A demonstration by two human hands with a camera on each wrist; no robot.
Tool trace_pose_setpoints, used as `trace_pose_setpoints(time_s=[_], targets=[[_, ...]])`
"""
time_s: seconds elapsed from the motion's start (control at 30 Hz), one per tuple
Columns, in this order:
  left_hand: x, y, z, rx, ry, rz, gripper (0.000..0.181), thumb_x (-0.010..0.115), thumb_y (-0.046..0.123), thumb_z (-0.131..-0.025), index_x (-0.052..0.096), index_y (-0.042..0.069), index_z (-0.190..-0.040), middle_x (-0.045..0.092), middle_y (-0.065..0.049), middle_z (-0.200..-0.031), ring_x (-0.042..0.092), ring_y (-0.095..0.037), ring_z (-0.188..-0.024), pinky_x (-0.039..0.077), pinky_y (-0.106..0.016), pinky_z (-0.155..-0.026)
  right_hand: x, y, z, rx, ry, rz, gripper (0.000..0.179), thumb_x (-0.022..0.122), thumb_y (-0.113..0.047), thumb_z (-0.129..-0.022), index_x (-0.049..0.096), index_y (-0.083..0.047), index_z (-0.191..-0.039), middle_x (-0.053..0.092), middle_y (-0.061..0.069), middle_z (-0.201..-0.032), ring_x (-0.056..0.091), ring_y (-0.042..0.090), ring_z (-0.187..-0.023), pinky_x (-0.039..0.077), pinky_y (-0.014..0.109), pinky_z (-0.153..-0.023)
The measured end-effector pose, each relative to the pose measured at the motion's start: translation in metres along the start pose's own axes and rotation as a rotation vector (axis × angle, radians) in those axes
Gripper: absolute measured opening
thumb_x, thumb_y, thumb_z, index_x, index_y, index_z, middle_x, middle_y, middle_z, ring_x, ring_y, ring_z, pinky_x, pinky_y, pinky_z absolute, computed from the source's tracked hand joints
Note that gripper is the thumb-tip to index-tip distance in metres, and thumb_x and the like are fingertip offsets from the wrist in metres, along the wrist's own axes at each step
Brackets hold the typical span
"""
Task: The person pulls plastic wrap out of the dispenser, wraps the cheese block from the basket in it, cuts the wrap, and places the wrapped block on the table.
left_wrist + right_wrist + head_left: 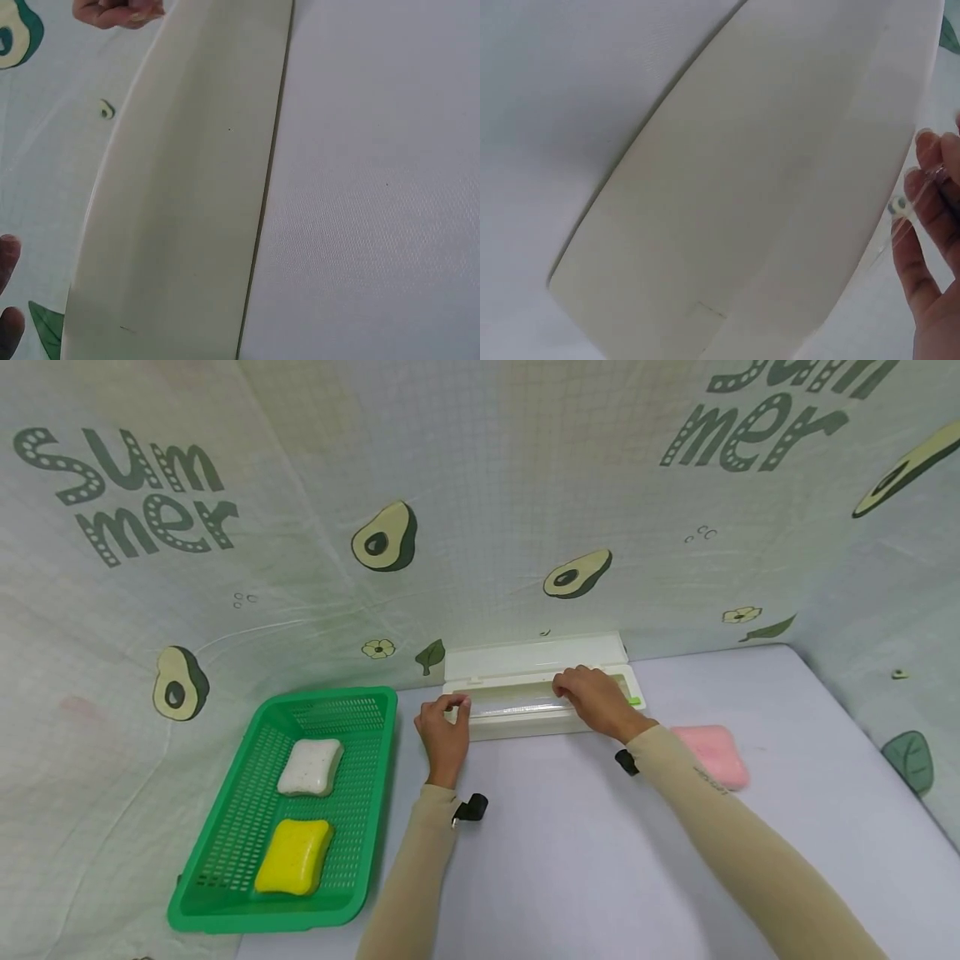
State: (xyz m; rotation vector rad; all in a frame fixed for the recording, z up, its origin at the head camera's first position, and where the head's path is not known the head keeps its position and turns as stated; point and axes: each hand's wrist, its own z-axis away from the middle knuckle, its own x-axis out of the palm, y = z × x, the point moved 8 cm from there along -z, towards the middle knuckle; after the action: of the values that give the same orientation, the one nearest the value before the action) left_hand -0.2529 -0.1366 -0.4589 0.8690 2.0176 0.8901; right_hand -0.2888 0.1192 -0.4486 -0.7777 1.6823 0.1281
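Observation:
A long white cling film dispenser point(517, 725) lies on the table against the backdrop, its lid point(536, 653) raised behind it. Clear cling film point(513, 700) spans the opening between both hands. My left hand point(444, 735) is at the dispenser's left end, thumb and forefinger bent together at the film's edge; only two of its fingertips point(9, 259) enter the left wrist view. Toward the right end, my right hand point(596, 700) pinches the film, and a clear strand shows between its fingers in the right wrist view. The dispenser's pale front wall point(180, 180) fills much of both wrist views.
A green basket point(382, 777) stands left of the arms, holding a white sponge-like block point(310, 767) and a yellow one point(294, 857). A pink block point(716, 756) lies beside the right forearm. A printed cloth backdrop point(480, 527) rises behind the table.

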Motion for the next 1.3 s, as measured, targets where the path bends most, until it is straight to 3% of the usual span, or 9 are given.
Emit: trace_pose_setpoints(time_s=[0.2, 0.33, 0.47, 0.67, 0.83, 1.07, 1.3], targets=[[0.000, 0.000, 0.000, -0.018, -0.003, 0.016, 0.008, 0.077, 0.005, -0.095, 0.079, 0.000, -0.100, 0.076, -0.016, -0.095, 0.056, -0.035, -0.093, 0.032, -0.052, -0.098, 0.000, 0.001, 0.003, -0.035, 0.001, -0.022, 0.014, 0.072, 0.002, -0.096, 0.076, -0.007, -0.106, 0.072, 0.007, -0.102, 0.065, 0.028, -0.098, 0.056, 0.045, -0.085], [-0.002, 0.001, 0.000, -0.022, 0.017, 0.025, 0.008, 0.077, 0.006, -0.095, 0.080, 0.000, -0.100, 0.075, -0.016, -0.095, 0.056, -0.035, -0.093, 0.032, -0.052, -0.098, -0.002, 0.006, 0.003, 0.024, 0.028, -0.047, 0.014, 0.081, -0.004, -0.092, 0.073, -0.008, -0.103, 0.072, 0.006, -0.099, 0.064, 0.025, -0.095, 0.056, 0.043, -0.083], [-0.004, 0.001, 0.002, -0.029, 0.041, 0.027, 0.008, 0.078, 0.007, -0.096, 0.080, 0.000, -0.100, 0.074, -0.016, -0.093, 0.055, -0.034, -0.092, 0.032, -0.051, -0.098, -0.009, 0.011, 0.005, 0.084, 0.078, -0.055, 0.021, 0.081, -0.002, -0.091, 0.063, -0.009, -0.098, 0.070, 0.007, -0.094, 0.065, 0.025, -0.091, 0.056, 0.043, -0.079], [-0.004, 0.002, 0.005, -0.014, 0.047, 0.024, 0.008, 0.079, 0.007, -0.095, 0.080, 0.000, -0.098, 0.073, -0.017, -0.092, 0.056, -0.035, -0.091, 0.033, -0.054, -0.098, -0.012, 0.014, 0.011, 0.013, 0.105, -0.014, 0.019, 0.073, 0.010, -0.092, 0.068, -0.002, -0.105, 0.074, 0.013, -0.099, 0.072, 0.030, -0.094, 0.059, 0.046, -0.083], [-0.005, 0.003, 0.004, -0.004, 0.035, 0.037, 0.008, 0.078, 0.007, -0.095, 0.079, -0.001, -0.099, 0.072, -0.019, -0.093, 0.055, -0.037, -0.092, 0.032, -0.054, -0.099, -0.016, 0.023, 0.018, 0.004, 0.136, -0.044, 0.015, 0.072, 0.009, -0.094, 0.072, 0.001, -0.106, 0.076, 0.014, -0.104, 0.073, 0.033, -0.100, 0.059, 0.047, -0.089], [-0.004, -0.001, 0.003, 0.006, 0.015, 0.023, 0.008, 0.078, 0.006, -0.095, 0.080, -0.001, -0.100, 0.074, -0.018, -0.094, 0.055, -0.036, -0.092, 0.031, -0.054, -0.100, -0.027, 0.032, 0.031, 0.030, 0.211, 0.035, 0.010, 0.082, -0.005, -0.091, 0.073, -0.007, -0.095, 0.073, 0.006, -0.088, 0.068, 0.024, -0.080, 0.056, 0.043, -0.070], [-0.006, -0.001, 0.002, -0.010, 0.012, -0.012, 0.009, 0.079, 0.007, -0.095, 0.080, 0.000, -0.101, 0.073, -0.017, -0.094, 0.056, -0.035, -0.095, 0.031, -0.054, -0.100, -0.028, 0.033, 0.036, 0.033, 0.126, 0.010, 0.008, 0.076, 0.001, -0.094, 0.073, -0.003, -0.101, 0.075, 0.010, -0.097, 0.070, 0.029, -0.091, 0.058, 0.047, -0.080]])
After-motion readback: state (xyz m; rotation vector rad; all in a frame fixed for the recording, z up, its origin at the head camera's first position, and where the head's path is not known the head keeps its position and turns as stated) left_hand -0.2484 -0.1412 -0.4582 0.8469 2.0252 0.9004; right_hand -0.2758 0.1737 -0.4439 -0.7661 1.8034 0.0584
